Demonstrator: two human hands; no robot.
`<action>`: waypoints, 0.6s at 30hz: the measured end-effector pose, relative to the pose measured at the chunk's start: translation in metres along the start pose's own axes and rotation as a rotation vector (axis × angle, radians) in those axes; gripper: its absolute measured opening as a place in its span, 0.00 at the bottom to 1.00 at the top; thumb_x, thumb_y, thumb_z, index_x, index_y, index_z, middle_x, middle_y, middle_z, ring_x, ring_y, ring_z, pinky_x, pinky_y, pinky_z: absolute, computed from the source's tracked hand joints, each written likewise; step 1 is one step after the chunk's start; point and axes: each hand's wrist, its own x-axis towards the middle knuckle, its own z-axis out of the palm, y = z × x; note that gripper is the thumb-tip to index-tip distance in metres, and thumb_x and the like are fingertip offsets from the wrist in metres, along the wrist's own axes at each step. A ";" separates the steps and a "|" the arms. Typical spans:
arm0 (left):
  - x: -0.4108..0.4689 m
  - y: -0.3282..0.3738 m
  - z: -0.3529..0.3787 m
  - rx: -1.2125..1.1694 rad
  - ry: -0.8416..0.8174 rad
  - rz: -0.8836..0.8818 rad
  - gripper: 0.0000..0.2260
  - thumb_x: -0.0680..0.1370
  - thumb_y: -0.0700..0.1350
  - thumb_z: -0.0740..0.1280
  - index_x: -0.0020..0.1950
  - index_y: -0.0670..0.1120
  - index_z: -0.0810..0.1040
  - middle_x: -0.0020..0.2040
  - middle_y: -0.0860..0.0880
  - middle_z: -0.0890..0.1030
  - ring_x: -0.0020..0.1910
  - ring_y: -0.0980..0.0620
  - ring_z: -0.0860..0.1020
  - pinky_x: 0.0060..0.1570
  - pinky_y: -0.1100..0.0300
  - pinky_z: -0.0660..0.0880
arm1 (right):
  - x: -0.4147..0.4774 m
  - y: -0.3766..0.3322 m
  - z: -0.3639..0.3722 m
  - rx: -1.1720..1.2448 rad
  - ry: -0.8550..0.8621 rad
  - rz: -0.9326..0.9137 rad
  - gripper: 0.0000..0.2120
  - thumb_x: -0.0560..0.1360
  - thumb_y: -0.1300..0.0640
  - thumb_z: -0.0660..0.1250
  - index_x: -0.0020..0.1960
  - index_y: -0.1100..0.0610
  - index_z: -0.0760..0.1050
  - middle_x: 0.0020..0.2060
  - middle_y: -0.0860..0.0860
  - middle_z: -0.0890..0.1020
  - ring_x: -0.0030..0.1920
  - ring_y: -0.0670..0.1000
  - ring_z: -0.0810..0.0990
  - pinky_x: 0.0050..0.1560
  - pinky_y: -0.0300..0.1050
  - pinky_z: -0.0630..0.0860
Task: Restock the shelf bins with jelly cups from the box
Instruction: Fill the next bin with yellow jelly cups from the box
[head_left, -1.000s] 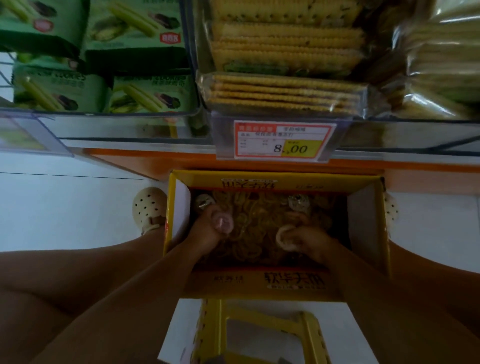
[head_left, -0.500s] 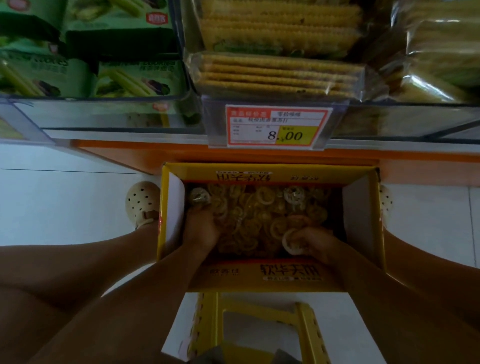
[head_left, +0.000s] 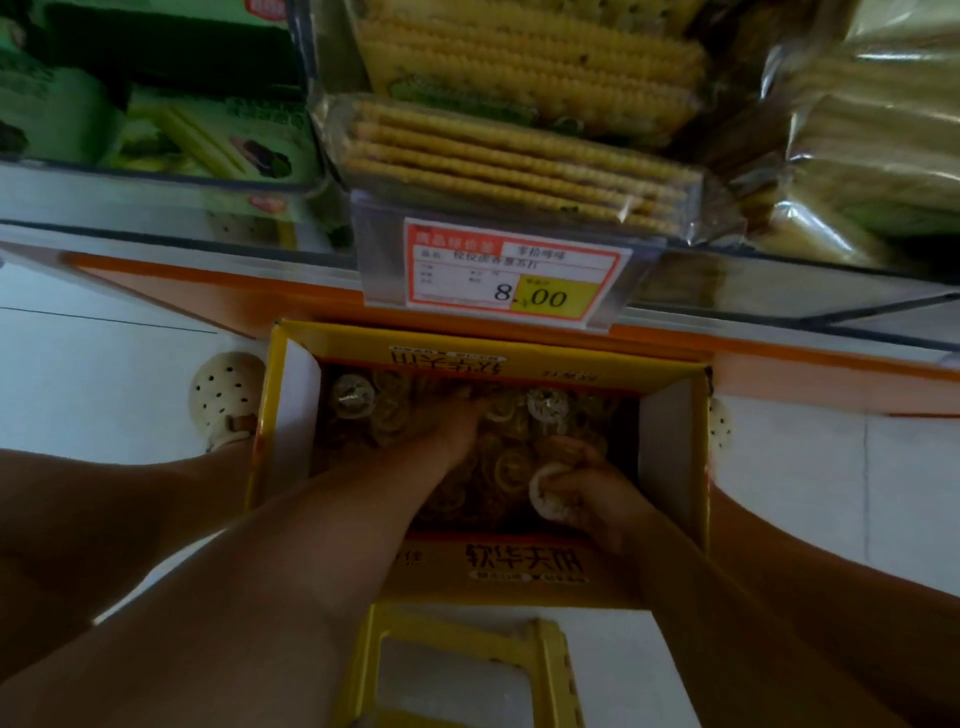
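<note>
The box (head_left: 519, 358) sits on the white tiled floor (head_left: 104, 374), its far side against the orange base of the shelf (head_left: 805, 371). A price tag (head_left: 511, 278) and cracker packs (head_left: 509, 156) are above the box. A yellow stool (head_left: 462, 623) stands on its near side and a cream shoe (head_left: 226, 395) to its left. Jelly cups (head_left: 498, 467) fill the box. The right hand (head_left: 597, 491), inside it, has its grip curled round pale ones. The left hand (head_left: 454, 428) lies among them, its grip too blurred to tell.

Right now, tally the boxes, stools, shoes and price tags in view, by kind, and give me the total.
box: 1
stool: 1
shoes: 2
price tag: 1
Total: 5
</note>
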 end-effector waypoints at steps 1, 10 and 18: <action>0.002 -0.003 0.003 -0.022 0.023 -0.001 0.33 0.69 0.75 0.59 0.70 0.64 0.67 0.76 0.52 0.63 0.72 0.45 0.66 0.70 0.47 0.65 | -0.002 -0.002 0.000 0.013 -0.001 0.000 0.26 0.72 0.74 0.65 0.56 0.44 0.72 0.66 0.56 0.71 0.63 0.61 0.72 0.45 0.53 0.79; 0.003 -0.015 0.008 -0.070 -0.073 0.051 0.20 0.80 0.55 0.60 0.72 0.64 0.65 0.74 0.49 0.66 0.70 0.44 0.68 0.68 0.55 0.65 | -0.009 -0.006 0.003 0.130 -0.024 0.007 0.28 0.73 0.74 0.64 0.63 0.46 0.70 0.59 0.52 0.72 0.57 0.57 0.74 0.47 0.54 0.79; 0.005 -0.026 0.004 -0.051 -0.038 0.064 0.24 0.81 0.39 0.61 0.75 0.57 0.65 0.68 0.49 0.74 0.63 0.49 0.75 0.55 0.62 0.70 | -0.009 -0.004 0.000 0.153 -0.022 0.007 0.31 0.73 0.75 0.63 0.68 0.47 0.68 0.63 0.54 0.70 0.56 0.58 0.75 0.43 0.52 0.78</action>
